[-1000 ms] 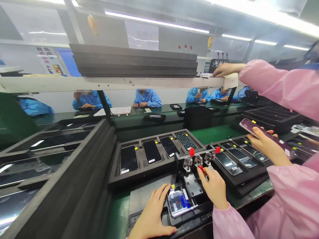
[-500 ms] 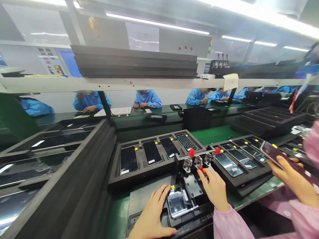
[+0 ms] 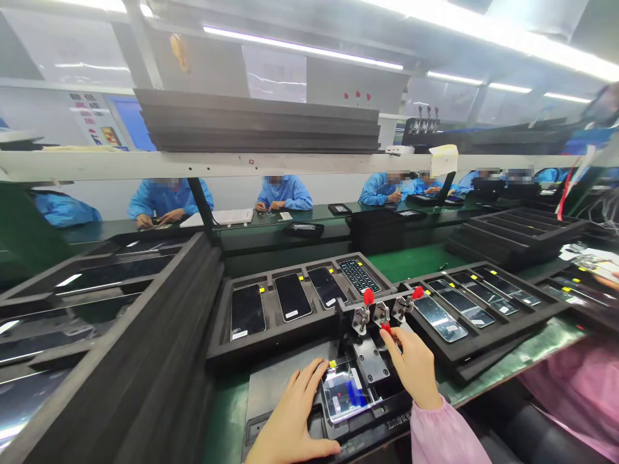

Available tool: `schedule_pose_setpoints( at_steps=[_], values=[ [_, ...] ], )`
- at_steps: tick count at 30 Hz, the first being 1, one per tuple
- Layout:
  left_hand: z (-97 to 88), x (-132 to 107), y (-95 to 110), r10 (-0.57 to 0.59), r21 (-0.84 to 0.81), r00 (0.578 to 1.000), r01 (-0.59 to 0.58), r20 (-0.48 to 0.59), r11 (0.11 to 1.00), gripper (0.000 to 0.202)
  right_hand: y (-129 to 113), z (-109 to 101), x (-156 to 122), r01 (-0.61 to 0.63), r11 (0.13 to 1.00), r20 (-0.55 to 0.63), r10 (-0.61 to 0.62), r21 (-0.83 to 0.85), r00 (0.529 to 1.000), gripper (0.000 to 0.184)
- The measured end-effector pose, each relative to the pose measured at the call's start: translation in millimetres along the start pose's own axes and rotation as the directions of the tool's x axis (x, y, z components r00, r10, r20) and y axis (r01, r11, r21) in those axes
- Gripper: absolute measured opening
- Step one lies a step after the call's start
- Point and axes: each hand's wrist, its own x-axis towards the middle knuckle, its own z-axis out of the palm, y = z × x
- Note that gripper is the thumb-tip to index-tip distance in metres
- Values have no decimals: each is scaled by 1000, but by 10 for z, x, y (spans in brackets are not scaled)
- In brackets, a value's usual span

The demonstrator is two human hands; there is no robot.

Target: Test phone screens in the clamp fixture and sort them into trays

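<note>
My left hand (image 3: pixel 293 415) lies flat with fingers spread on the black fixture (image 3: pixel 338 425), its fingertips at the left edge of the glossy phone panel (image 3: pixel 344 396) seated in it. My right hand (image 3: pixel 412 367) is closed in a pinch on the red-tipped toggle clamp lever (image 3: pixel 385 327) just behind the panel. Two more red-tipped clamps (image 3: pixel 368 298) stand upright on the fixture's back block.
A black foam tray (image 3: pixel 271 332) with several phone panels sits behind the fixture, another tray (image 3: pixel 488 322) to its right. A tall stack of foam trays (image 3: pixel 145 361) fills the left. A neighbour's pink sleeve (image 3: pixel 575 386) is at lower right. Workers in blue sit across the belt.
The neighbour's hand holding a phone panel has left the view to the right, and their raised arm dropped earlier. My own hands have barely moved.
</note>
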Motion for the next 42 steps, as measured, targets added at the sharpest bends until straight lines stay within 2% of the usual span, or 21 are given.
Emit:
schedule_pose_setpoints(
  at_steps=[5,8,11,14,16,18,19,21,23,25,27,29,32,34,36,39,42],
  values=[
    [0,20,4,16,-10,1000,-16,-7,1000,109,-23,-64,-2,-11,998,12,10,61,1000,32],
    [-18,34,18,32,-3,999,-32,-8,999,105,-36,-214,-13,-30,957,68,11,289,998,34],
    [-26,54,41,47,2,999,-47,-12,999,96,-33,-383,11,12,851,65,-54,525,996,34],
    [12,110,99,42,17,999,-42,-19,999,92,-27,-494,135,74,824,-153,16,561,988,30],
    [61,178,165,46,33,999,-45,-23,998,88,-35,-540,282,94,854,-333,97,511,938,26],
    [109,259,239,57,44,998,-56,-24,997,83,-53,-582,455,104,900,-423,95,424,901,25],
    [127,297,271,64,47,998,-63,-19,997,82,-64,-604,538,111,918,-416,62,380,907,27],
    [149,354,313,70,48,998,-70,-8,996,83,-78,-649,660,121,938,-313,-14,326,950,30],
    [158,378,318,71,44,997,-71,-4,997,87,-59,-679,689,134,940,-219,-65,314,973,29],
    [164,377,299,71,42,997,-71,-7,997,90,14,-673,603,167,933,-244,-90,318,966,25],
    [173,370,277,69,47,998,-69,-7,997,92,141,-622,429,216,920,-323,-107,327,940,22],
    [180,368,268,64,57,998,-64,-3,996,92,293,-532,229,243,921,-344,-132,304,930,24],
    [183,380,273,54,71,998,-55,12,996,89,476,-372,25,236,964,-294,-191,124,937,29],
    [183,389,275,50,83,998,-51,26,995,85,536,-292,-22,220,975,-239,-223,-40,945,30],
    [187,391,269,46,91,998,-49,32,995,82,559,-246,-40,204,970,-173,-226,-136,959,31],
    [202,382,253,46,85,999,-47,18,995,87,567,-209,-82,191,981,-110,-193,-36,975,37],
    [220,371,254,49,77,999,-49,-3,996,94,565,-171,-115,93,972,-164,-57,216,985,40]
  ],
)
